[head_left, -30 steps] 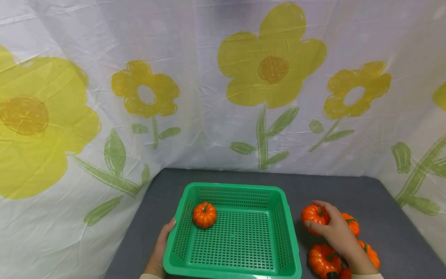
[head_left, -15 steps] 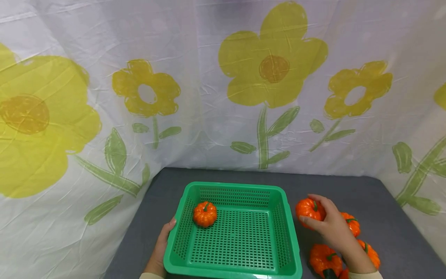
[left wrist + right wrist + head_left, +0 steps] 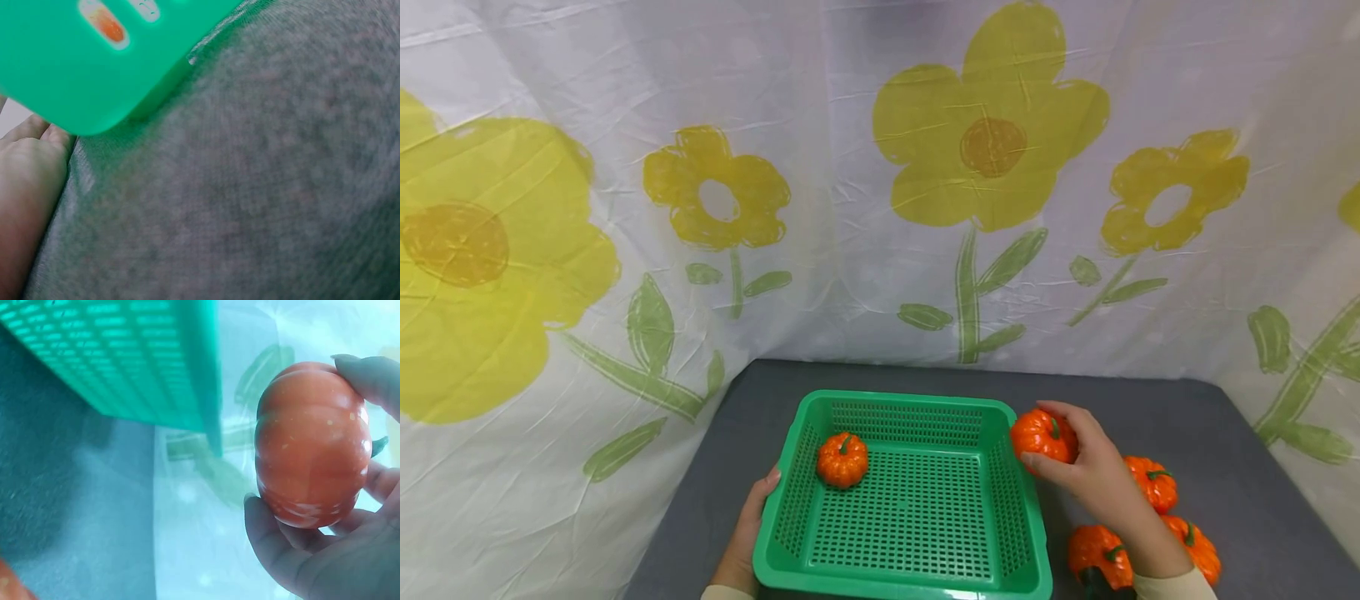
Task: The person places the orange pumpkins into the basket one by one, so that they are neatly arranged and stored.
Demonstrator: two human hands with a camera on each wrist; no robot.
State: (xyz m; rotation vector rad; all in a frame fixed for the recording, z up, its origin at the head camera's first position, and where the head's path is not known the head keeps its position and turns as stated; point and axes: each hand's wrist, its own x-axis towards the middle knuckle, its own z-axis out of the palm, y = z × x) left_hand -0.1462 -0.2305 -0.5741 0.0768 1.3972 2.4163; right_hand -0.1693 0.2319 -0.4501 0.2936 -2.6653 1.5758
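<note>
In the head view my right hand [image 3: 1093,471] grips a small orange pumpkin [image 3: 1043,435] by its sides, raised at the right rim of a green basket [image 3: 1033,500]. The right wrist view shows the thumb and fingers spread around the same pumpkin [image 3: 312,447], beside the perforated basket wall [image 3: 137,356]. My left hand [image 3: 748,525] holds the basket at its left rim; its other fingers are largely hidden by the basket. The left wrist view shows that hand [image 3: 31,169] against the basket corner [image 3: 81,87]. Another pumpkin [image 3: 842,460] lies inside, toward the left.
Right of the basket, several more pumpkins [image 3: 1152,483] lie on the dark grey tabletop [image 3: 1120,408], some partly behind my right forearm. A dark object [image 3: 1101,583] shows by the nearest pumpkin. A white cloth with yellow flowers [image 3: 850,275] hangs behind the table.
My right hand has carried its pumpkin leftward and up, from among the other pumpkins to the basket's right rim. The left hand and the basket have stayed in place.
</note>
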